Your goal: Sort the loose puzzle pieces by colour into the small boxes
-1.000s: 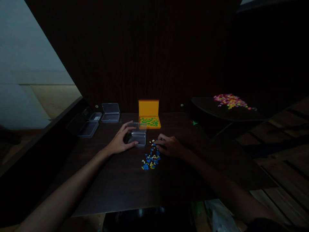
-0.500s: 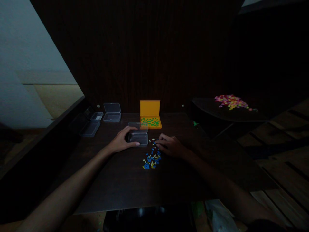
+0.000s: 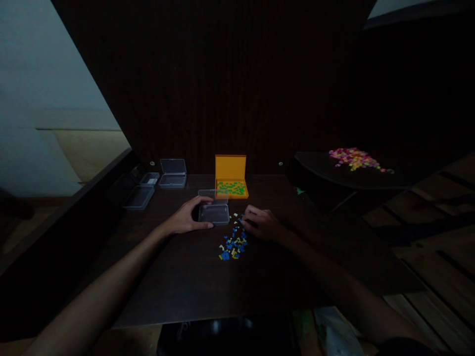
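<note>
My left hand (image 3: 187, 216) curves around the left side of a small clear plastic box (image 3: 214, 215) with its lid raised. The fingers rest at the lid and the thumb lies by the front left corner. No pieces show inside the box. To its right, my right hand (image 3: 262, 222) is closed with bent fingers at the upper end of a scatter of tiny building bricks (image 3: 234, 244), blue, cream and yellow. Blue shows beside its fingertips, but whether a brick is pinched there is hidden.
Behind stands an open orange-yellow case (image 3: 230, 167) with green pieces inside. More open clear boxes (image 3: 172, 181) sit at the back left. A corner shelf (image 3: 315, 165) on the right bears a heap of pink and yellow beads (image 3: 354, 159). A green piece (image 3: 300, 191) lies near it.
The clear box has shifted slightly right and toward me, and my left thumb has slid down to its front corner. My right fingertips have drawn a little to the right.
</note>
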Action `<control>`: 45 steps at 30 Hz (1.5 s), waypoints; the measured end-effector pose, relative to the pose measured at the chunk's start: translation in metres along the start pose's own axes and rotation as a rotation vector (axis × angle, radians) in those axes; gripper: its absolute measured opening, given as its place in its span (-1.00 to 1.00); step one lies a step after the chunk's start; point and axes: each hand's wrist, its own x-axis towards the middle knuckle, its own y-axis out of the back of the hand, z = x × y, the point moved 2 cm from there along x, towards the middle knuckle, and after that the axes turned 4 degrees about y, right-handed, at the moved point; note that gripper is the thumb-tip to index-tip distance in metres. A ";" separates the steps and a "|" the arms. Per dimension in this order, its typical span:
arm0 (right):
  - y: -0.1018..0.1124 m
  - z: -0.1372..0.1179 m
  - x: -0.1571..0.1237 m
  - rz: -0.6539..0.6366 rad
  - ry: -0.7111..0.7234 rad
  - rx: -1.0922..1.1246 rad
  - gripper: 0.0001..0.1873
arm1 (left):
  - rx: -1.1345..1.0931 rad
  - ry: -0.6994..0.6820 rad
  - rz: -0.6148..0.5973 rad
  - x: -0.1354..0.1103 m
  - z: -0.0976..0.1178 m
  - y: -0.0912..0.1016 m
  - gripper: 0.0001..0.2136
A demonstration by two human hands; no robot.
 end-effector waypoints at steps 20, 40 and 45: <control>-0.003 0.009 0.000 0.096 -0.102 0.102 -0.79 | -0.181 0.092 0.258 0.001 -0.013 -0.003 -0.34; 0.002 0.000 0.008 0.158 -0.095 0.121 -0.73 | -0.131 0.045 0.300 0.002 -0.010 -0.005 -0.32; -0.007 -0.006 0.018 0.193 -0.002 0.128 -0.76 | -0.027 0.035 0.351 0.003 -0.007 -0.007 -0.33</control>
